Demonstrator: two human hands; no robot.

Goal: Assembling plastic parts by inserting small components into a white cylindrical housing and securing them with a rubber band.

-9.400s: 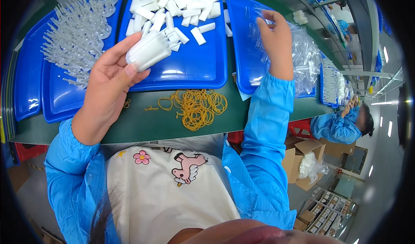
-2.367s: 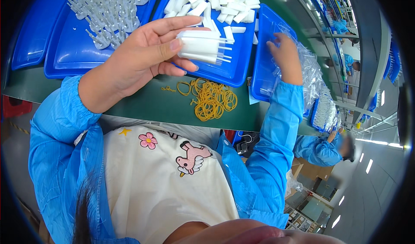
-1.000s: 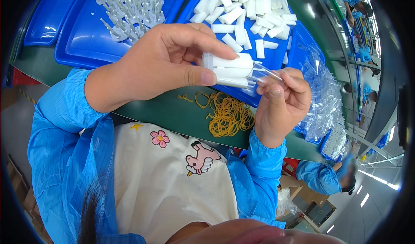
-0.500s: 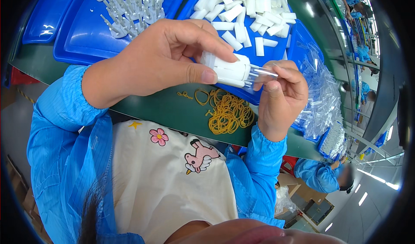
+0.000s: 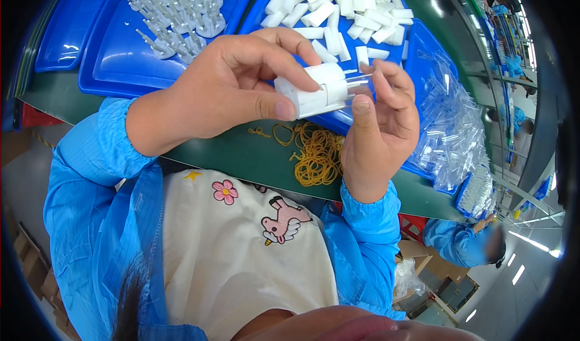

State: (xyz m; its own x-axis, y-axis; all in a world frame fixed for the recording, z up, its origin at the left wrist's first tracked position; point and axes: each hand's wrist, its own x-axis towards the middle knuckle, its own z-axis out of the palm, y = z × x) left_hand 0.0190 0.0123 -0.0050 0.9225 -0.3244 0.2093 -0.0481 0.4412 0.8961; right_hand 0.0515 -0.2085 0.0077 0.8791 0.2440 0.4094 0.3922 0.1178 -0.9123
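My left hand [image 5: 223, 81] is closed around a bundle of white blocks [image 5: 327, 78], thumb below and fingers above. A pale translucent base [image 5: 286, 94] shows at the bundle's left end. Thin rods [image 5: 356, 82] and clear plastic strips [image 5: 357, 91] stick out of its right end. Around that end curl the thumb and fingers of my right hand [image 5: 382, 129], which seem to hold the clear strips from both sides; the exact contact is hard to make out. Below the bundle, a heap of yellow rubber bands [image 5: 318, 154] lies on the green table [image 5: 241, 160].
Beyond my hands, a blue tray [image 5: 130, 57] holds pale pronged bases [image 5: 181, 9]. Another holds loose white blocks [image 5: 362, 9]. Clear plastic pieces [image 5: 450, 123] fill a bin at the right. A person in blue [image 5: 456, 241] sits further right.
The bundle has turned slightly in my left hand, and its rods show more plainly. My right hand has moved a little left, with thumb and fingers further apart.
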